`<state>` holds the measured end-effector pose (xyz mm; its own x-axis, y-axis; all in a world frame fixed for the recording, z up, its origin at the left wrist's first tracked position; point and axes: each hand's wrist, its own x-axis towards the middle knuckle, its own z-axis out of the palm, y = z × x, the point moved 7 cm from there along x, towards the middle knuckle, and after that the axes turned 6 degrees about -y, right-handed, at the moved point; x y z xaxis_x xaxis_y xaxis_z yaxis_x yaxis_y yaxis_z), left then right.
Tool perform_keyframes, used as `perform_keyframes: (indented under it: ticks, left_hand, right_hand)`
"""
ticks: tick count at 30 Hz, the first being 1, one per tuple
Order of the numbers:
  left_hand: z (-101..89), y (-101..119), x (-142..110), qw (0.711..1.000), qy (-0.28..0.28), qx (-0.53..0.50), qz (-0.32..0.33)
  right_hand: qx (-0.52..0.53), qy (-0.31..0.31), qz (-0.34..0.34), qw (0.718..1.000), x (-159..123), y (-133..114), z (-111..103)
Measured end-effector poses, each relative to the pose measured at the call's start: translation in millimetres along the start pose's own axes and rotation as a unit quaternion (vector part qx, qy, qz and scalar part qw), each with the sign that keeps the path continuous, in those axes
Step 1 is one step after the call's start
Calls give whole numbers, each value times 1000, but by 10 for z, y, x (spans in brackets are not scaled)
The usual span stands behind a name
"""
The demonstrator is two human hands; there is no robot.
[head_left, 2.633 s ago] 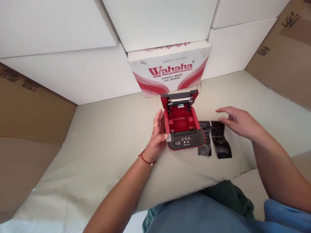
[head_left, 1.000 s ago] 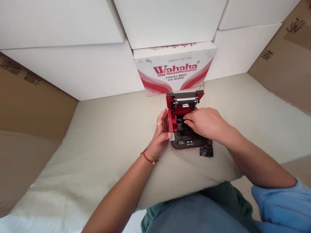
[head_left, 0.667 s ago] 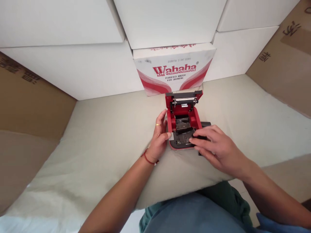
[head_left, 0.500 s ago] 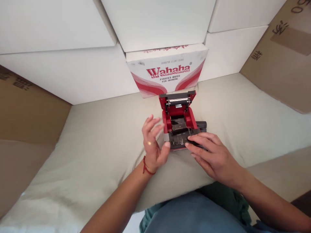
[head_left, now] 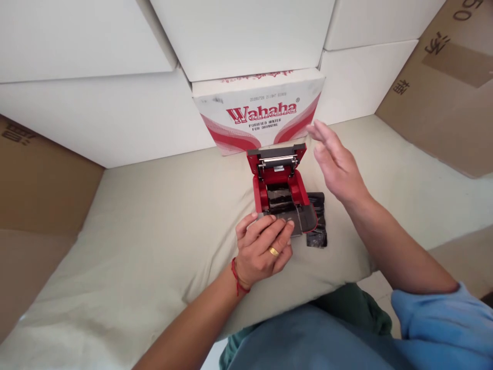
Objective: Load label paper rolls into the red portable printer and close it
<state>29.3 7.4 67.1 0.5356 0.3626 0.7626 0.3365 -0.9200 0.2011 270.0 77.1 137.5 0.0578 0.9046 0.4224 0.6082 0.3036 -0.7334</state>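
A small red-and-black printer (head_left: 259,195) stands on the cloth with its lid (head_left: 278,158) raised, showing the roller inside. Glossy black film (head_left: 280,198) lies in its red bay and runs out over the front. My left hand (head_left: 264,246) rests across the printer's front edge, fingers stretched over the film there; the thumb is partly hidden. Raised beside the lid, my right hand (head_left: 339,162) is off the printer, fingers extended, holding nothing. A folded strip of black plastic (head_left: 317,221) lies against the printer's right side.
Behind the printer stands a white and red Wahaha carton (head_left: 262,110), against stacked white boxes (head_left: 246,36). Brown cardboard boxes flank the surface at left (head_left: 42,174) and right (head_left: 439,92). A pale green cloth (head_left: 154,221) covers the surface.
My left hand has moved from the printer's left side onto its front. My right hand has left the front and risen to the right of the lid, uncovering the black strip.
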Motion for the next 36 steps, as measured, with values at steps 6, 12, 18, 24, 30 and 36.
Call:
perform_keyframes:
  ticks: [6,12,18,24,30,36]
  left_hand:
    - [36,1,-78,1000,-6,16,0]
    - [19,40,-77,1000,4,28,12]
    - [68,-62,-99,998,18,-22,-47]
    - [124,-98,-67,996,-56,-61,-43]
    - [48,-38,12,999,-53,11,-5]
    - [21,52,140,997,-43,60,3]
  right_hand:
    - [93,-42,41,994,104,20,197]
    - [54,-72,-43,995,-493,-137,189]
    - [14,-64,-140,988,-791,-98,290]
    - [-10,-66,-158,985,-795,-193,307]
    - [-128,-76,-158,976,-833,-287,327]
    - [-117,-54,-189,974,-849,-311,358]
